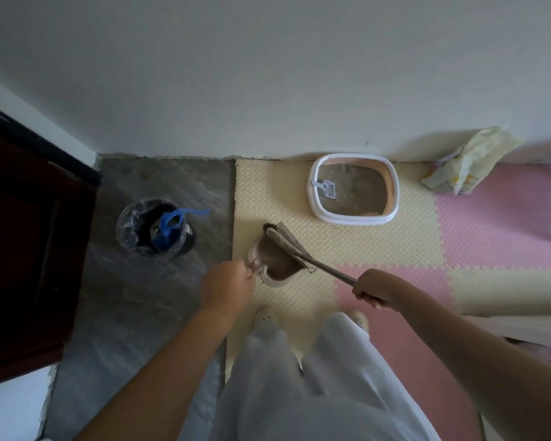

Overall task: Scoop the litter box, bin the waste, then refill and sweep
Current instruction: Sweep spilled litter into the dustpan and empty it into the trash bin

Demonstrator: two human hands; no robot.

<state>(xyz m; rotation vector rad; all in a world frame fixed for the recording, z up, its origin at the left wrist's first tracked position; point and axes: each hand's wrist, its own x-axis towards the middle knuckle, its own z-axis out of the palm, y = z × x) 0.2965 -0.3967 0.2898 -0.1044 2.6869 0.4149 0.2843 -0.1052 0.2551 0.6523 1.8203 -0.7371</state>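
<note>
Cream-and-pink foam floor mat (395, 249) is where the person stands, bent over a pale pink plastic dustpan (269, 268) that rests on a cream tile of it. Their left hand (228, 286) is closed around the dustpan's short handle, fingers wrapped tight. Their right hand (371, 288) is clamped on the thin metal handle of a small grey-bristled broom (288, 245) — its head lies across the dustpan's mouth, touching it, and brownish litter sits inside the pan. Beyond the dustpan, against the white wall (268, 74), sits the white-rimmed pink oval litter box (353, 189) filled with grey-brown litter; a white slotted plastic scoop (326, 187) rests inside, leaning on the near-left rim. To the right of the litter box, by the wall, slumps a crumpled pale yellow litter bag (468, 163). Left of the dustpan, off the mat on grey stone flooring, stands a round black bin with a clear liner (151, 227) — something blue lies inside it.
</note>
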